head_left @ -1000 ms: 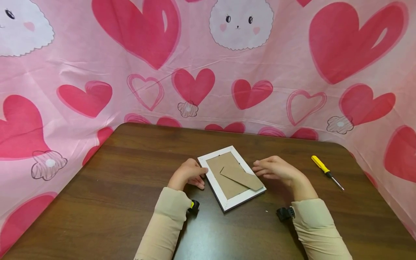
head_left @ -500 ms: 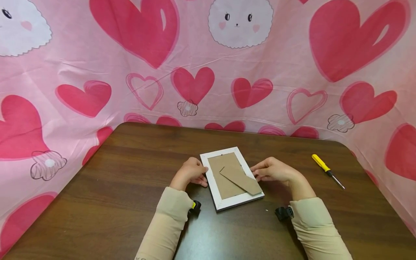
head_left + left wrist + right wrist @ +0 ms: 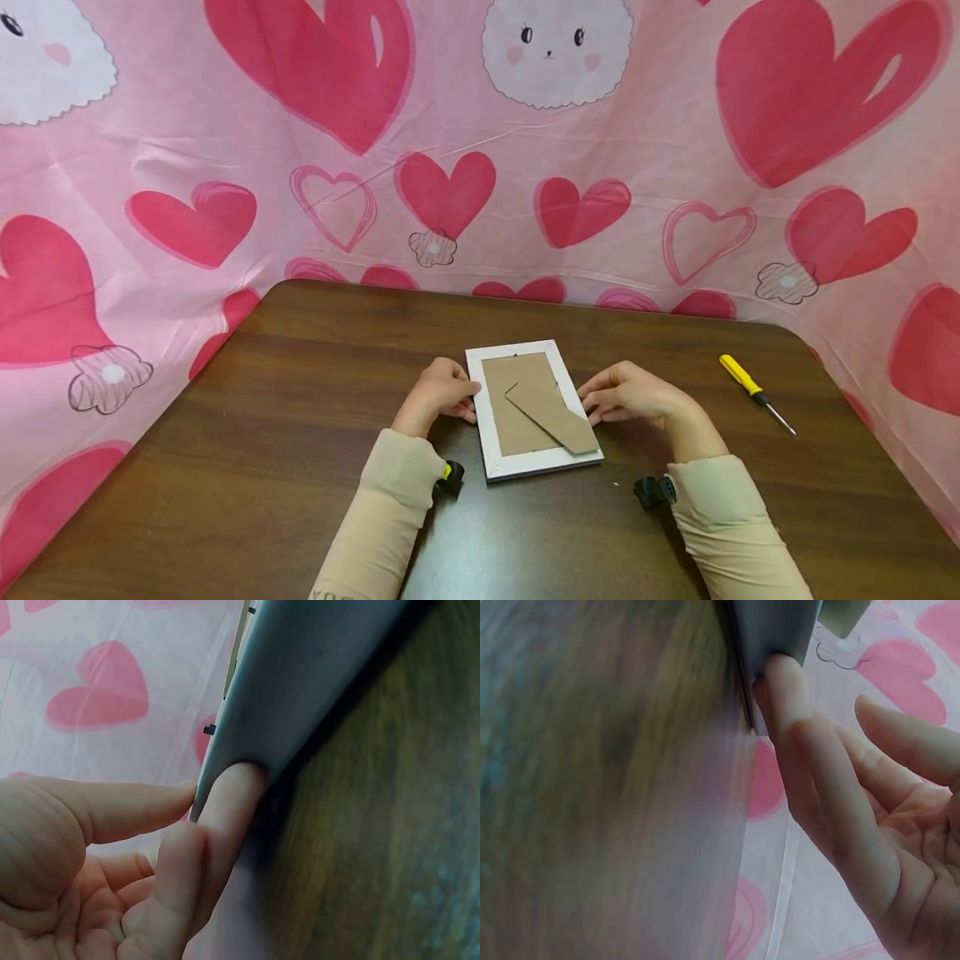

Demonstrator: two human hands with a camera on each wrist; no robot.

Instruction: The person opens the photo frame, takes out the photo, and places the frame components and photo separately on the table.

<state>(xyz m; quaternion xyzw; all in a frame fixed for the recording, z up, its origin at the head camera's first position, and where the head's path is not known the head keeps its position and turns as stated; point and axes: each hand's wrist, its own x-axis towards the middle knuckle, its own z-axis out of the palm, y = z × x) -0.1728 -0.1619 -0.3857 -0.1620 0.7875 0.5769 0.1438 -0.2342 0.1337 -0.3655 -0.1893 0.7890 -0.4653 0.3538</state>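
A white picture frame (image 3: 488, 433) lies face down on the table, with its brown backing board and angled easel stand (image 3: 561, 419) upward. At its left edge, my left hand (image 3: 438, 390) pinches the rim: in the left wrist view the thumb (image 3: 142, 810) meets the edge and a fingertip presses the frame's side. My right hand (image 3: 630, 392) is at the opposite edge. There, in the right wrist view, an extended fingertip (image 3: 784, 671) touches the side of the frame, while the thumb (image 3: 900, 735) stands apart from it.
A screwdriver (image 3: 756, 393) with a yellow and black handle lies on the brown wooden table (image 3: 262, 458) to the right. Behind the table hangs a pink cloth (image 3: 465, 125) printed with hearts.
The frame has turned clockwise and now sits nearly straight, its near end shifted left. My right fingers have come from beside the frame to its right edge; the left hand stays at the left edge.
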